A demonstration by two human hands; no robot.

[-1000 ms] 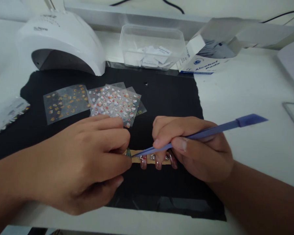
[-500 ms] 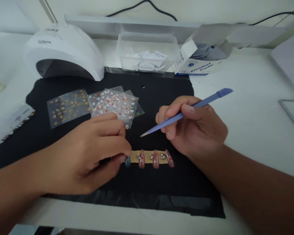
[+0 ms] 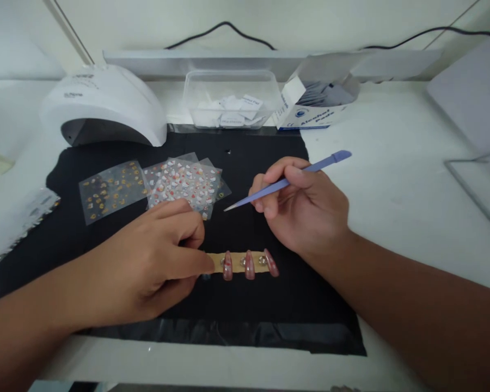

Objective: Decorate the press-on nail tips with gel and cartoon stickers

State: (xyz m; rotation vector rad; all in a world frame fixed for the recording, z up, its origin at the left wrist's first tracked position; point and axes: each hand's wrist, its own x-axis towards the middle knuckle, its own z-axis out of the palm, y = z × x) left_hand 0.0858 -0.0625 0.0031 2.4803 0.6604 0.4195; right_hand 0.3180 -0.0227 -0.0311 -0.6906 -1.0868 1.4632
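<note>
A tan strip [image 3: 239,262] with several pink false nails stuck on it lies on a black mat [image 3: 269,179]. My left hand [image 3: 155,261] is curled, its fingertips pressing the strip's left end and covering it. My right hand [image 3: 300,209] grips purple tweezers [image 3: 286,182] like a pen above the mat. Their tip points left toward the sticker sheets [image 3: 183,182] and hangs clear of the nails. A second sticker sheet [image 3: 110,188] with yellow shapes lies further left.
A white nail lamp [image 3: 102,106] stands at the back left. Behind the mat are a clear tub [image 3: 231,98] of paper packets and an open box of alcohol pads [image 3: 318,100]. White tabletop spreads to the right; a foil packet [image 3: 20,218] lies at the left edge.
My right hand lifted the tweezers off the nail strip and moved up and back, the tip now hovering near the sticker sheets. My left hand stayed on the strip's left end.
</note>
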